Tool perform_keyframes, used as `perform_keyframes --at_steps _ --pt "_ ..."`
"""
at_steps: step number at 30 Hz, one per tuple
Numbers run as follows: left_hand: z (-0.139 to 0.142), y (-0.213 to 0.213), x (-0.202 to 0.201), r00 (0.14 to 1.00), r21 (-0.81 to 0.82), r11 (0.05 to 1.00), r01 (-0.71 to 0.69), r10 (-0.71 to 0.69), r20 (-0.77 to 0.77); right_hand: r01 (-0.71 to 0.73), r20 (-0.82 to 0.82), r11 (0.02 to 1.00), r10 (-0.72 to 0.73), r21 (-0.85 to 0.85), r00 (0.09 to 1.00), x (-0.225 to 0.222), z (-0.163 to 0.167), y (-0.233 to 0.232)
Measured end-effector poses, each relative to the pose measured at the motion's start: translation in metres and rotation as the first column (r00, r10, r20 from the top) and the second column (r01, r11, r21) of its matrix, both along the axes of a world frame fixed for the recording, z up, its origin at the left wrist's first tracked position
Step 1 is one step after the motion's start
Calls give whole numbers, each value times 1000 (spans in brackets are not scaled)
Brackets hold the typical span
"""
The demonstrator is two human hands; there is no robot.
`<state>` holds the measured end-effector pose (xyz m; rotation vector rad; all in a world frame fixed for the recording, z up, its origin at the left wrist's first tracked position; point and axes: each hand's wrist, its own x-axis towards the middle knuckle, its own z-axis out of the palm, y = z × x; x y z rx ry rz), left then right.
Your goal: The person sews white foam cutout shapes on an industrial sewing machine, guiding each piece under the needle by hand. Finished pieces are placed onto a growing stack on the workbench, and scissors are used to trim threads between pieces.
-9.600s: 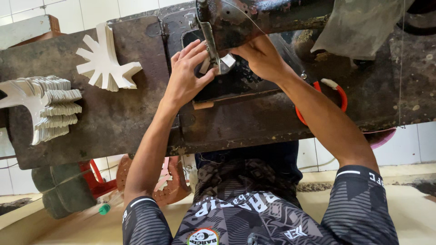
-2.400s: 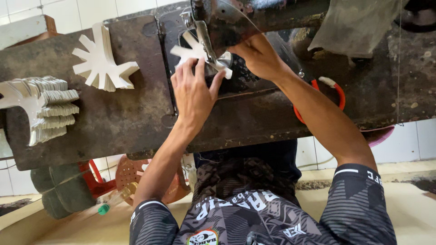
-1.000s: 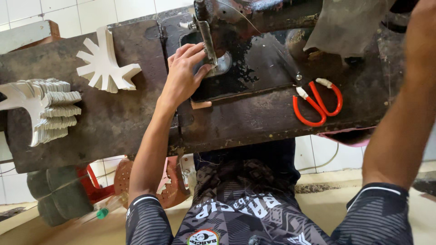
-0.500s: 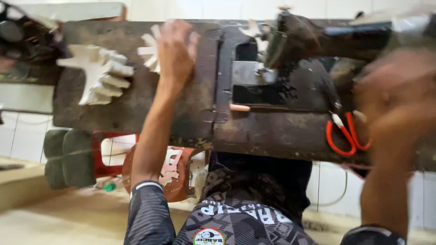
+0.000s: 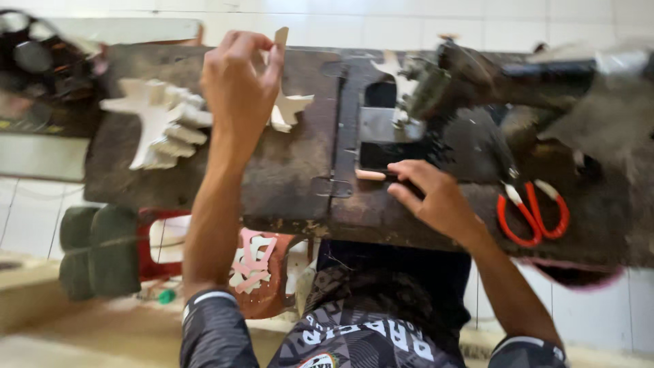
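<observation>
White cutout piece (image 5: pixel 289 108), star-like with prongs, is lifted off the dark table (image 5: pixel 286 170), pinched at its upper prong by the left hand (image 5: pixel 240 88), fingers closed on it, thumb against fingertips. The piece is tilted, lower prongs hanging near the table top, just right of the stack of same-shaped white cutouts (image 5: pixel 158 129) lying flat at the table's left end. Right hand (image 5: pixel 436 197) is down on the table edge by the sewing machine's metal plate (image 5: pixel 385 126), fingers curled loosely; gripping nothing that I can see. Sewing machine head (image 5: pixel 443 82) is blurred, another white piece seems to sit under its foot. Red-handled scissors (image 5: pixel 531 211) lie flat to the right, apart from both hands. Below the table: red bin with pink scraps (image 5: pixel 255 266).

To handle this piece well: keep the pinch light at the prong so it doesn't crease, hold it flat, prongs aligned with any piece it meets, right hand steady near the plate.
</observation>
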<state>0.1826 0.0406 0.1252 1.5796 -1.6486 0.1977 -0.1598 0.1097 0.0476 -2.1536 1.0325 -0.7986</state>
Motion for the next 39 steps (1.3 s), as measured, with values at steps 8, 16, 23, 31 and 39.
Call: perform_keyframes --at_steps 8,16,23,31,39 --pt "-49 42 -171 681 280 701 656 -388 -621 173 194 981 -188 93 963 -71 13 -47" --pt "-124 26 -198 895 143 884 445 -434 -105 242 -384 918 -110 313 917 -72 -11 -141" --pt "-125 15 -204 907 143 898 416 -400 -130 -225 636 974 197 -38 747 -72 -47 -179" --pt "-121 7 -203 898 168 882 440 -433 -78 76 23 952 -86 297 996 -82 -38 -161" --pt "-126 10 -200 913 290 876 384 -407 19 125 87 992 -127 27 988 -142 8 -57"
